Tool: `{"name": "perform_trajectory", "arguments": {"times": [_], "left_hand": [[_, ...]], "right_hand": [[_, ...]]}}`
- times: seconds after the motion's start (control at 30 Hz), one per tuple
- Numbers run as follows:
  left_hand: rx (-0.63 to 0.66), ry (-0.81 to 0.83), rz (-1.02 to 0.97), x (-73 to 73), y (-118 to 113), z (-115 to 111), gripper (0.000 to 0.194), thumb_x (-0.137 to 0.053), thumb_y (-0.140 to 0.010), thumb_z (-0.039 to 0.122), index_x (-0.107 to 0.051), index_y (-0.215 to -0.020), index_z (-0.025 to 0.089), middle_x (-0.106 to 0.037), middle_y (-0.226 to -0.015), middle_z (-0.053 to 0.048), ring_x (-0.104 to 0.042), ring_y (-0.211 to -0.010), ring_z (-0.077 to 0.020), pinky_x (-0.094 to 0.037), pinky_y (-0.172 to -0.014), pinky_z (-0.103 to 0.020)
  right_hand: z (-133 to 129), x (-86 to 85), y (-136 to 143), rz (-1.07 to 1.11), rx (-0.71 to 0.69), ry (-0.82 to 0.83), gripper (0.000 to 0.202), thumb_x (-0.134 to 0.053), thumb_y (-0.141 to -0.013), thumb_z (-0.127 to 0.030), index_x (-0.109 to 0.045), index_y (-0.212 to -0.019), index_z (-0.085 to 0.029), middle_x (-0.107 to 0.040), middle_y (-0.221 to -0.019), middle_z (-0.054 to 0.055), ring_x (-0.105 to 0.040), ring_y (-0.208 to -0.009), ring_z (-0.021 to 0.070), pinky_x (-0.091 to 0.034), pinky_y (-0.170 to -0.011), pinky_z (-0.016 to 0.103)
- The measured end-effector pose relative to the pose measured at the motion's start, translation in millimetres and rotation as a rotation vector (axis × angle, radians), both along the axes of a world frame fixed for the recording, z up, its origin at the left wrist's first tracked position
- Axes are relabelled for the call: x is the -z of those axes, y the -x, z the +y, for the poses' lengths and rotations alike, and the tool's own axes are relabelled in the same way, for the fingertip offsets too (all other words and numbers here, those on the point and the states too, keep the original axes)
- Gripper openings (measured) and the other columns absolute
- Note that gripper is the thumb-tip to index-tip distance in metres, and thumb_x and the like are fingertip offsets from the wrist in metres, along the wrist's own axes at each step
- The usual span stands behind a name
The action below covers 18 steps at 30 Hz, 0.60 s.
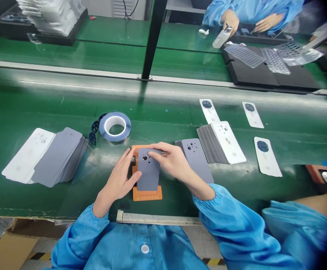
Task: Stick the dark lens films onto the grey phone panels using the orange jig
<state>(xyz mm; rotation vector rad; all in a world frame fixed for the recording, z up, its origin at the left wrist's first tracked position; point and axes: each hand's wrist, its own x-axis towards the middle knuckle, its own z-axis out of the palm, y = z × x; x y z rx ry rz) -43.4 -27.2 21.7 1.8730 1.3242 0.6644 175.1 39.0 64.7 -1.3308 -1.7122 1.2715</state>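
Observation:
A grey phone-shaped panel (pixel 148 174) with camera holes at its top lies on an orange fixture (pixel 148 195). My left hand (pixel 121 176) rests against the panel's left edge, thumb on its face and fingers near the fixture's top left corner. From the right, my right hand (pixel 170 157) touches the panel's top, its fingers reaching over the upper edge and beside the holes. Just right of it, more grey panels (pixel 198 159) lie fanned, partly behind my right hand. A blue-edged tape roll (pixel 115 127) sits at the upper left of the fixture, with dark round pieces (pixel 92 138) beside it.
Fanned grey (pixel 58 157) and white panels (pixel 29 155) lie at the left. White-topped stacked panels (pixel 228 142) and single white panels (pixel 267 157) are at the right. A black post (pixel 152 37) rises behind. Across the bench, a person's hands (pixel 231 22) work near black trays (pixel 276 77). Another blue sleeve (pixel 295 225) is at right.

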Motion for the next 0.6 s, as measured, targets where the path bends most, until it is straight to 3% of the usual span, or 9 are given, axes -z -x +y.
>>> {"name": "perform_trajectory", "arguments": {"times": [0.17,0.3,0.43,0.6], "left_hand": [[-0.012,0.023,0.110,12.8,-4.5,-3.9,0.092,-0.056,-0.099,0.047,0.006,-0.165,0.029,-0.023,-0.170,-0.014,-0.023,-0.157,-0.0341,-0.025,-0.125,-0.057],[0.007,-0.015,0.200,17.0,-8.3,-2.8,0.094,-0.058,-0.099,0.042,0.008,-0.164,0.031,-0.018,-0.172,-0.012,-0.016,-0.159,-0.0326,-0.024,-0.125,-0.057],[0.092,-0.093,0.338,11.8,-11.0,-2.7,0.072,-0.051,-0.101,0.035,-0.016,-0.164,0.028,-0.016,-0.173,-0.008,-0.005,-0.160,-0.0336,-0.022,-0.125,-0.061],[0.116,-0.148,0.419,5.0,-17.6,-1.0,0.064,-0.051,-0.096,0.026,-0.036,-0.158,0.019,-0.034,-0.167,-0.008,-0.009,-0.160,-0.0350,-0.016,-0.126,-0.065]], "right_hand": [[-0.9,20.2,2.7,-0.092,-0.101,-0.139,0.024,-0.060,-0.097,-0.032,-0.076,-0.115,-0.030,-0.075,-0.114,0.005,-0.070,-0.103,0.0257,-0.059,-0.090,0.041],[-7.6,34.8,-2.6,-0.310,-0.148,-0.385,0.037,-0.060,-0.095,-0.023,-0.068,-0.131,-0.026,-0.069,-0.125,0.011,-0.063,-0.116,0.0294,-0.055,-0.100,0.048],[-23.7,56.3,-1.1,-0.627,-0.203,-0.602,0.038,-0.054,-0.099,-0.020,-0.065,-0.135,-0.017,-0.064,-0.138,0.017,-0.051,-0.134,0.0345,-0.047,-0.110,0.055],[-43.3,67.2,2.6,-0.832,-0.176,-0.623,0.046,-0.043,-0.103,-0.016,-0.055,-0.147,-0.020,-0.058,-0.150,0.010,-0.043,-0.145,0.0352,-0.034,-0.118,0.062]]}}
